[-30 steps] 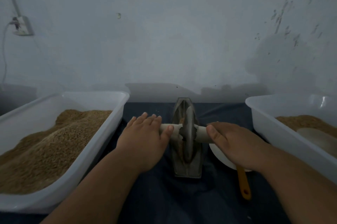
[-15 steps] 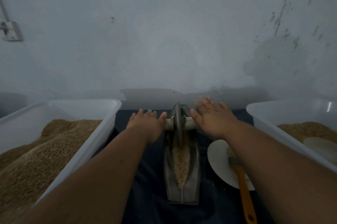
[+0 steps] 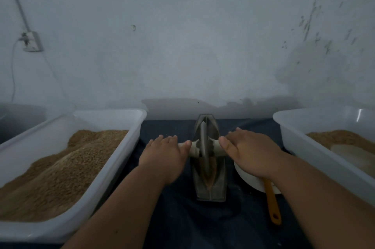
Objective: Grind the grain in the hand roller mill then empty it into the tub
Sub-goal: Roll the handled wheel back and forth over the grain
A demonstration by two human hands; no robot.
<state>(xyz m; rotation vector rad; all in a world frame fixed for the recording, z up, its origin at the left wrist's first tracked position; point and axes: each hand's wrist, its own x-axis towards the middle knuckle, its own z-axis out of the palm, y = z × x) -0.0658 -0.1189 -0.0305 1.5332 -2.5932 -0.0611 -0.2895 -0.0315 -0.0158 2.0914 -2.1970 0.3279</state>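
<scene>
Flat-palmed, left hand [image 3: 162,156] and right hand [image 3: 250,153] press roller axle [image 3: 194,148] ends; wheel [image 3: 203,143] between them probably heavy, rigid.

Left hand [image 3: 162,157], right hand [image 3: 250,152] palm-down, fingers straight, pressing pale wooden axle [image 3: 194,148] either side of grey metal wheel [image 3: 203,143]. Wheel stands in grey boat-shaped metal trough [image 3: 220,186]; brown grain [image 3: 211,169] inside. White plastic tub [image 3: 113,115] of grain left, second white tub [image 3: 294,127] right. Dark blue cloth [image 3: 172,218] beneath.

Left hand [image 3: 164,154] palm down, fingers straight, pointing far, thumb out to right. Right hand [image 3: 250,152] also flat, thumb out to left. Hands level, apart.
</scene>
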